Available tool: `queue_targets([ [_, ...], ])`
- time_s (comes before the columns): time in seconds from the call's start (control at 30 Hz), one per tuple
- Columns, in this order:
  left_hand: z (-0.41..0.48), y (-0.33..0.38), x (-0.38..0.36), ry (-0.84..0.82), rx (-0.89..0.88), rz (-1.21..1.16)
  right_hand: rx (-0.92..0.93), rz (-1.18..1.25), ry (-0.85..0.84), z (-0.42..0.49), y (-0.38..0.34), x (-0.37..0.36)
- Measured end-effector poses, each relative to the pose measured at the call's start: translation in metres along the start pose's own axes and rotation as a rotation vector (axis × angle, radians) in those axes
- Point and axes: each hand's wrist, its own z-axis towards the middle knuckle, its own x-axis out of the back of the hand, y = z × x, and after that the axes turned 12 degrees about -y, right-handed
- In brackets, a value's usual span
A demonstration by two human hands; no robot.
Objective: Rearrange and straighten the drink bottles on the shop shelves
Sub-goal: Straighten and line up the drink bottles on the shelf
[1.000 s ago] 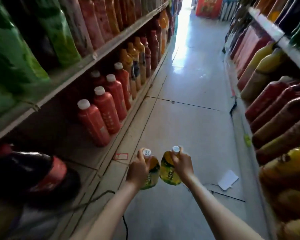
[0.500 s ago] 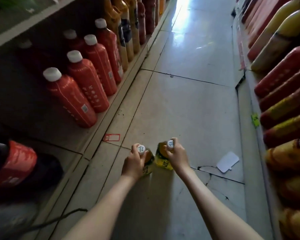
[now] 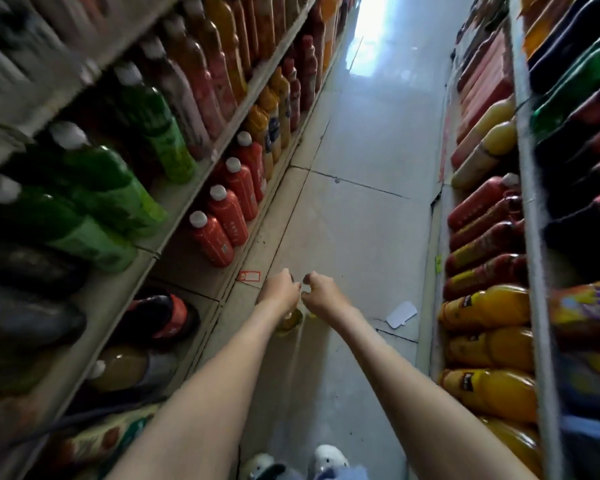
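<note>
Left grip: our left grip point(image 3: 280, 289) is curled tight round the top of a yellow bottle point(image 3: 289, 322), which hangs below it.
Right grip: our right grip point(image 3: 321, 294) is curled the same way, just beside the left. Only a sliver of a second yellow bottle point(image 3: 309, 313) shows under it, so we judge that it holds that one by the neck.
Where the bottles are: both hang over the aisle floor point(image 3: 361, 220), between the two runs of shelving and nearer the left one. Neither is on a shelf.
Done: the red bottles point(image 3: 212, 237) on the left bottom shelf stand upright in a line, and the green bottles point(image 3: 118, 188) above them look orderly, though blur hides detail.
Left to do: we judge the task mid-way. The two carried bottles need a place, and we see open shelf board beside the nearest red bottle.
Right side: orange bottles point(image 3: 492, 306) and dark red ones fill the right shelves; whether they need straightening we cannot tell.
Around: a red price tag point(image 3: 248, 276) lies at the left shelf's edge, a white card point(image 3: 400, 314) on the floor, and our shoes point(image 3: 329, 457) show at the bottom.
In the way: large dark bottles point(image 3: 160, 313) crowd the near left bottom shelf, and the aisle is narrow.
</note>
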Motion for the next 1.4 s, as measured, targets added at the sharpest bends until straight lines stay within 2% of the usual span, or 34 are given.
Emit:
queue_targets([
  [0.17, -0.122, 0.045, 0.116, 0.097, -0.051, 0.059, 0.166, -0.099, 0.009, -0.110, -0.122, 0.077],
  [0.3, -0.216, 0.066, 0.190, 0.209, -0.088, 0.000, 0.324, -0.183, 0.008, -0.189, -0.202, 0.123],
  [0.43, -0.314, 0.068, 0.247, 0.322, -0.111, -0.013, 0.417, -0.305, -0.116, -0.265, -0.270, 0.153],
  [0.57, -0.409, 0.049, 0.289, 0.448, -0.120, -0.019, 0.616, -0.392, -0.196, -0.332, -0.332, 0.162],
  [0.63, -0.465, 0.028, 0.305, 0.544, -0.080, -0.040, 0.787, -0.506, -0.234, -0.368, -0.371, 0.156],
  [0.73, -0.519, 0.025, 0.318, 0.603, -0.137, -0.051, 0.968, -0.625, -0.211, -0.398, -0.403, 0.158],
  [0.83, -0.604, 0.003, 0.331, 0.786, -0.131, -0.078, 1.170, -0.743, -0.224, -0.459, -0.454, 0.141],
  [1.1, -0.824, -0.060, 0.338, 1.098, 0.053, -0.041, 1.601, -0.812, -0.364, -0.635, -0.554, 0.091],
  [1.27, -0.952, -0.122, 0.334, 1.363, 0.207, 0.003, 2.023, -0.659, -0.241, -0.752, -0.613, 0.042],
  [1.33, -0.995, -0.144, 0.332, 1.466, 0.256, 0.045, 2.125, -0.517, -0.144, -0.788, -0.644, 0.019],
  [1.4, -1.028, -0.161, 0.332, 1.553, 0.297, 0.089, 2.143, -0.395, -0.086, -0.819, -0.675, -0.004],
])
